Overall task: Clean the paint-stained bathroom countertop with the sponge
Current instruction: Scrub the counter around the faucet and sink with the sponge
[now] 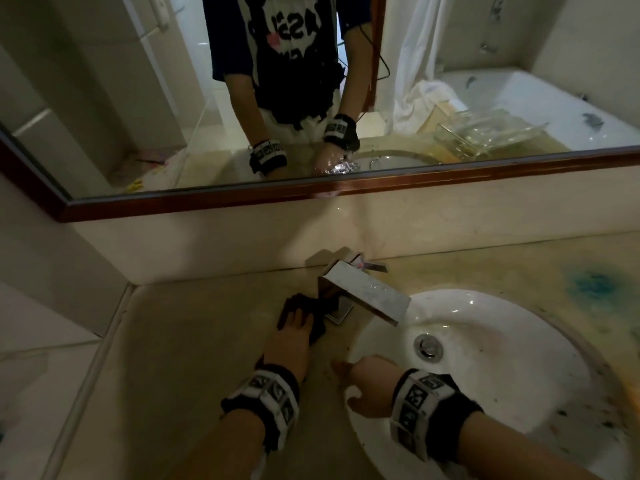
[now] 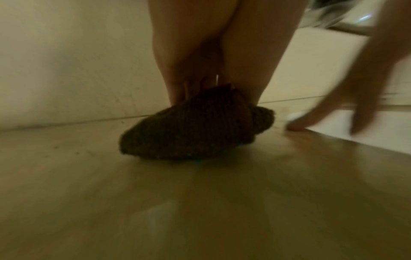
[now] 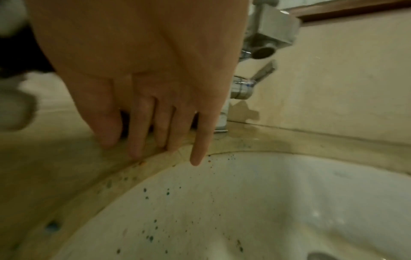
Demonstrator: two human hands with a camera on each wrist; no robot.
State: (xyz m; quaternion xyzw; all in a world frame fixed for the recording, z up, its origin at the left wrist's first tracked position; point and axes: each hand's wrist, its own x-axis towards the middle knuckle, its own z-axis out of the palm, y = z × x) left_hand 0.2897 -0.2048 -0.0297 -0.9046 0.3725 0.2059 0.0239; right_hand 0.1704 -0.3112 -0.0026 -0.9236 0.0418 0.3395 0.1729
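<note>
Head view: the dark sponge (image 1: 313, 315) is pressed flat onto the countertop (image 1: 180, 341) by the straight fingers of the left hand (image 1: 289, 336), just left of the tap base (image 1: 337, 311); the right hand (image 1: 369, 384) is loose and empty, fingertips (image 3: 135, 153) resting by the basin rim (image 3: 169, 168); the blue stain (image 1: 594, 287) (well apart, right of the basin) looks untouched. Judged best practice: firm downward pressure, short overlapping strokes, paint specks swept toward the basin; the tap corner should be worked slowly.
</note>
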